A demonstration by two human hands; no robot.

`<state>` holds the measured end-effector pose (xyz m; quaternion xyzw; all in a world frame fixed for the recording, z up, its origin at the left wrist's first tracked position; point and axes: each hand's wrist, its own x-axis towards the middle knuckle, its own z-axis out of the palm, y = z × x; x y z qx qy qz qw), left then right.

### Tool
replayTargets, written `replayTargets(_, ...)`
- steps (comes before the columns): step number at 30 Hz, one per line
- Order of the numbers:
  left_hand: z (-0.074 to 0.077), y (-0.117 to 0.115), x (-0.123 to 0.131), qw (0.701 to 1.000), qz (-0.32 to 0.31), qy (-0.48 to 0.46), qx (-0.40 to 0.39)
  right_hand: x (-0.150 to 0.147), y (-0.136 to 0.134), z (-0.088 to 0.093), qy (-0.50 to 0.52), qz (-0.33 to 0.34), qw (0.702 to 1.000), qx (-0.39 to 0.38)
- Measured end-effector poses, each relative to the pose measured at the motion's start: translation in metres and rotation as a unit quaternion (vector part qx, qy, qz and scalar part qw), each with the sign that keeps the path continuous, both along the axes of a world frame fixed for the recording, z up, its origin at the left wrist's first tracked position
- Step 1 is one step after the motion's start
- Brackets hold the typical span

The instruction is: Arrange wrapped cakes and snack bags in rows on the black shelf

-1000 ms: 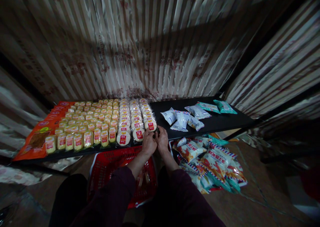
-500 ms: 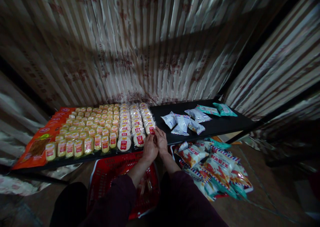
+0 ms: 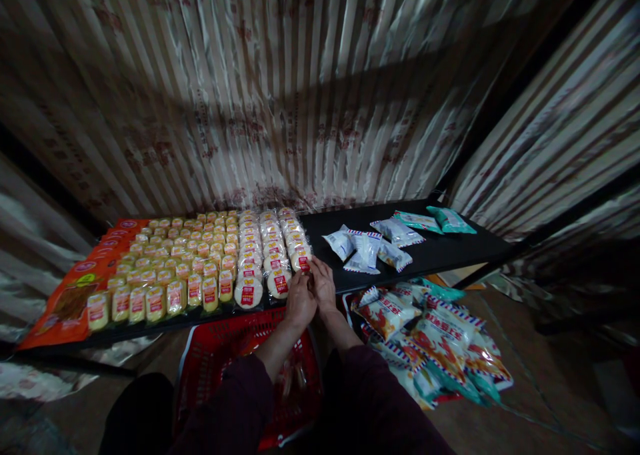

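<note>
- Curtain (image 3: 320, 88) of striped, shiny fabric hangs behind the shelf.
- Black shelf (image 3: 450, 253) runs across the middle.
- Red plastic basket (image 3: 193, 368) sits below it, partly hidden by the person's arms.
- Heap of printed snack bags (image 3: 445, 341) lies below the shelf, right of the basket.
- Yellow wrapped snacks (image 3: 175, 296) stand in close rows on the shelf's left half, beside overlapping orange packets (image 3: 65, 301).
- Round white wrapped crackers (image 3: 249, 292) form three columns, just right of the yellow rows.
- Four silvery-white packets (image 3: 365, 251) lie farther right, near two green packets (image 3: 417, 221).
- Left hand (image 3: 301, 303) and right hand (image 3: 324, 285) meet at the rightmost column's front, fingers bunched together; what they pinch, if anything, cannot be told.
</note>
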<state>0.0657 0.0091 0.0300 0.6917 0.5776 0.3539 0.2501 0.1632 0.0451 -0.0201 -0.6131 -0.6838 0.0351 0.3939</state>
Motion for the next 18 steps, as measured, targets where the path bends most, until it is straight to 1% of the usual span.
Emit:
replayTargets(5, 0.001, -0.002, -0.002, 1.0, -0.017, 0.014, 0.016, 0.0, -0.005, -0.002, -0.001, -0.005, 1.0, 0.007)
replayTargets(18, -0.006, -0.003, -0.002, 0.999, -0.028, 0.012, 0.033, 0.004, -0.011, -0.004, 0.006, -0.003, 1.0, 0.028)
